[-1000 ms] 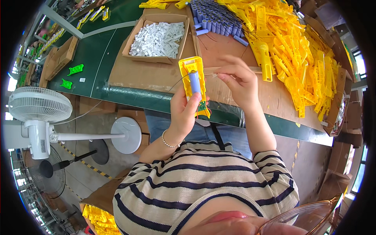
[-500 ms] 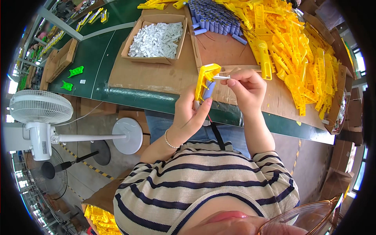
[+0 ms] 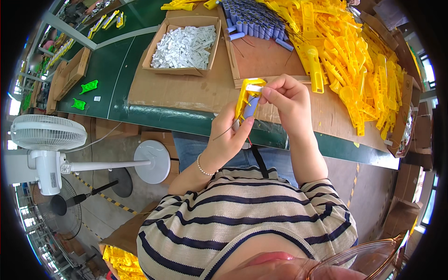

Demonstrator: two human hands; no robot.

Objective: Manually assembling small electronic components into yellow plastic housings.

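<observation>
My left hand (image 3: 229, 126) is closed around a yellow plastic housing (image 3: 241, 99), tilted upright near the table's front edge. Inside the housing lies a purple cylindrical battery (image 3: 250, 107), with thin red and dark wires hanging below and beside the hand. Between thumb and forefinger my right hand (image 3: 288, 95) pinches a small white plastic part (image 3: 254, 88) at the housing's upper end. The white part lies across the opening, just above the battery; whether it is seated there I cannot tell.
A cardboard tray of small white parts (image 3: 184, 48) stands ahead on the left. Purple batteries with wires (image 3: 254, 23) are massed at the back, beside a large heap of yellow housings (image 3: 345, 60) on the right. Two green plastic pieces (image 3: 89, 86) lie far left; a white fan (image 3: 49, 133) stands left.
My right hand has brought the white part leftward, from beside the housing into its upper end. The housing has turned slightly, so more of its inside shows.
</observation>
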